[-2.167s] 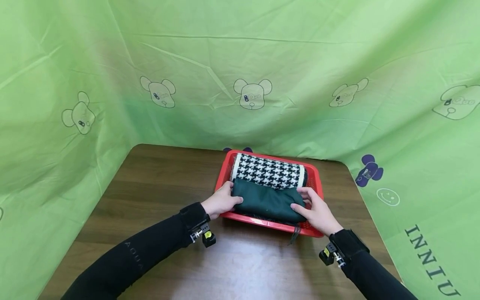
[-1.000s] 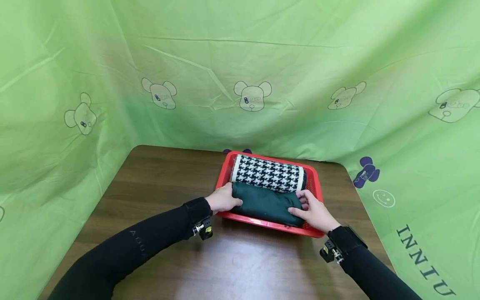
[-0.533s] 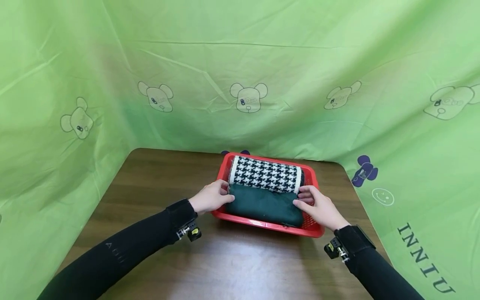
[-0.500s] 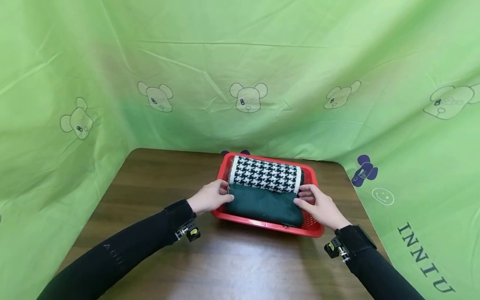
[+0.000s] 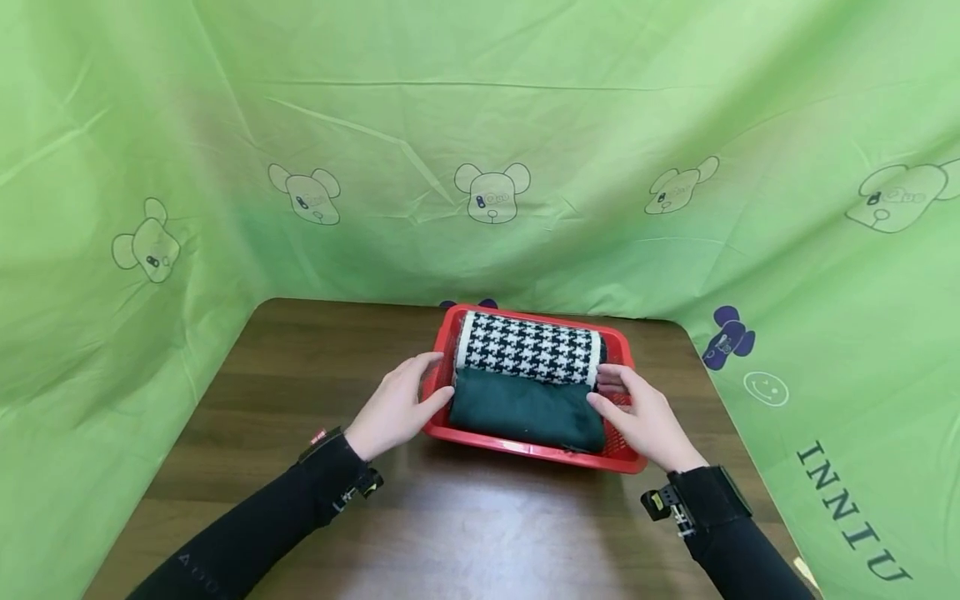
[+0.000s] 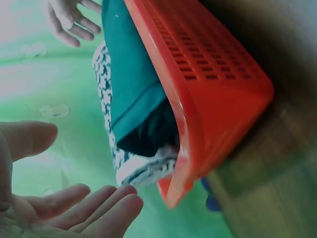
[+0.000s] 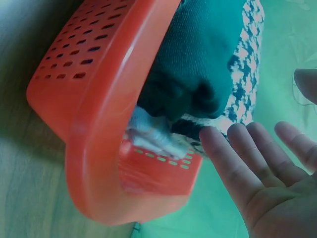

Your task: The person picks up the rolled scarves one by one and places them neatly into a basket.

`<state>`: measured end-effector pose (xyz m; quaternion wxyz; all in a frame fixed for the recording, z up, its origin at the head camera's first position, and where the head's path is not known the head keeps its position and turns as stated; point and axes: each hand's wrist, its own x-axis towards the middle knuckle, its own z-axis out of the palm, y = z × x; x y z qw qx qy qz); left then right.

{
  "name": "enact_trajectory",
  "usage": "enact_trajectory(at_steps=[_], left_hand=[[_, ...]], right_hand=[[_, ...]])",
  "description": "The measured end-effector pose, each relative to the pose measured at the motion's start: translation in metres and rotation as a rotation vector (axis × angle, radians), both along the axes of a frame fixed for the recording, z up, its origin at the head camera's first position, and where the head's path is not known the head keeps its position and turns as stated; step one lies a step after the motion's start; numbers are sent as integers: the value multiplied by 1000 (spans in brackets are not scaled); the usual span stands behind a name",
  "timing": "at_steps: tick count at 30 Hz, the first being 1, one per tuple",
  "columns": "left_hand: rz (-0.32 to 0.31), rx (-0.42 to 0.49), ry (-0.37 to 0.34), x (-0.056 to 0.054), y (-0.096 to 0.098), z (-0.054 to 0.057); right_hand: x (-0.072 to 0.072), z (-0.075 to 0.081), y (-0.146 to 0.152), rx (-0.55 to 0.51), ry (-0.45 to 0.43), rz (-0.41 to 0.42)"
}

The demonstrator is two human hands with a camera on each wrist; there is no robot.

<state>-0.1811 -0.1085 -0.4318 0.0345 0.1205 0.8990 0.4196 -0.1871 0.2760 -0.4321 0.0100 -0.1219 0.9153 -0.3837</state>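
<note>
In the head view a red plastic basket (image 5: 517, 447) stands on the table. Along its near side lies a folded dark green cloth (image 5: 525, 410). Behind that is a rolled black-and-white houndstooth cloth (image 5: 528, 346) with a white border. My left hand (image 5: 393, 407) is spread just off the basket's left rim and holds nothing; the left wrist view shows its fingers apart from the cloths. At the other end, my right hand (image 5: 651, 421) hovers over the right rim, fingers extended near the green cloth's end. The right wrist view shows nothing in its grasp (image 7: 277, 183).
The brown wooden table (image 5: 315, 367) extends left of and in front of the basket. A green curtain (image 5: 405, 200) with printed bear heads hangs behind and along both sides. In the right wrist view, a pale cloth (image 7: 153, 131) shows under the green one inside the basket.
My left hand has let go of the green cloth's left end and moved left and out. The right hand's thumb has come off the cloth. The green cloth now lies flatter, its fringe out of sight.
</note>
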Motion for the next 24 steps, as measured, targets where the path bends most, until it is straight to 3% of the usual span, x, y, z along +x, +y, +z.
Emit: enact_trajectory(at_steps=[4, 10, 24], left_hand=[[39, -53, 127, 9, -2, -3], [88, -128, 270, 19, -6, -13], [218, -314, 510, 29, -19, -39]], right_hand=[[7, -2, -6, -11, 46, 7], [18, -8, -10, 100, 163, 11], [41, -20, -5, 147, 416, -86]])
